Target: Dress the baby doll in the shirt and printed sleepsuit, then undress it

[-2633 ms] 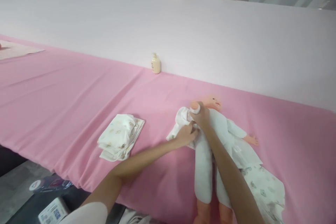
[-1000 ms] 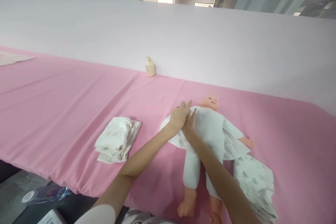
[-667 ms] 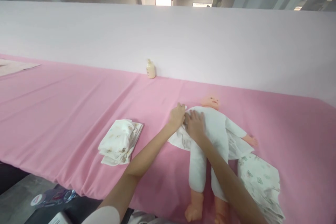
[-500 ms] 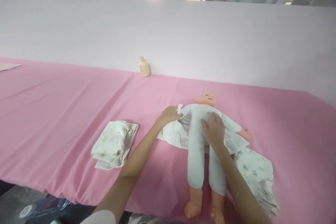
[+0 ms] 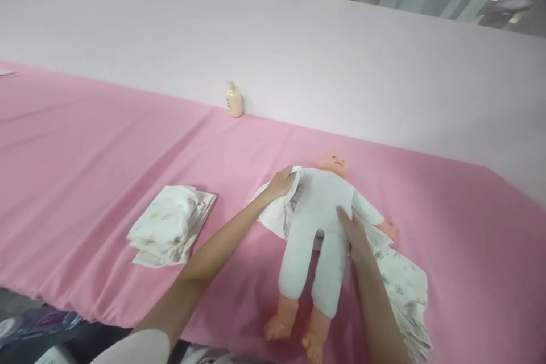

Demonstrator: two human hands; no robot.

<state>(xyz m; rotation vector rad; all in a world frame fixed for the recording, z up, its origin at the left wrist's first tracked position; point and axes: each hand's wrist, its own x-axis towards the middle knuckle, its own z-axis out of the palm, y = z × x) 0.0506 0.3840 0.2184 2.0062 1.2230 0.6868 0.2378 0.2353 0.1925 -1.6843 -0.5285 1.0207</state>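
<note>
A baby doll (image 5: 322,199) with a white cloth body lies on its back, its bare feet towards me. Its arm on the right is in the sleeve of a white baby shirt (image 5: 273,217), which is spread open beneath it. At the doll's shoulder on the left, my left hand (image 5: 280,183) is closed on the shirt's edge; the doll's arm on that side is hidden. My right hand (image 5: 357,239) grips the doll at the hip, thumb on the front and fingers out of sight round the side.
A folded stack of printed white cloths (image 5: 168,222) lies left of my left forearm. Another printed cloth (image 5: 403,284) is partly under my right forearm. A cream pump bottle (image 5: 234,101) stands against the white wall (image 5: 273,51), at the back of the pink-covered table (image 5: 106,142).
My right hand has gone from the doll's belly to its hip. The doll's legs have swung left, and its body is tilted. My left hand stays at the shirt; the view has tilted.
</note>
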